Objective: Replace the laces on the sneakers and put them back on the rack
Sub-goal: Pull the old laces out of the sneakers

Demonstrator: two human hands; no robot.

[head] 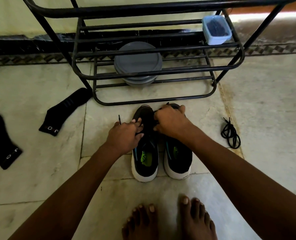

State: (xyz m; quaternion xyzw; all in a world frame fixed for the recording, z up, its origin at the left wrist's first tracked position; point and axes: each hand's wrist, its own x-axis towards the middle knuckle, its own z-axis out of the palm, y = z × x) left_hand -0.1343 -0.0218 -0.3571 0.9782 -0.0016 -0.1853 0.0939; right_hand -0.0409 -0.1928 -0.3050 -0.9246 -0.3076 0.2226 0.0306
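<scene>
Sneakers [144, 163] in curled grip of left hand [124, 134] and right hand [169, 122]; blue tub [216, 40] of dark cords [217, 28]

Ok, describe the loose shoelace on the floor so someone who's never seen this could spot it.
Find the black metal shoe rack and the black sneakers on the floor before it. Right of the sneakers, apart from them, a thin black shoelace lies loosely coiled on the pale tile. The black socks at far left are broad and flat; this is cord.

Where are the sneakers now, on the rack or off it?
Off it. Both sneakers stand upright on the floor, just in front of the rack.
</scene>
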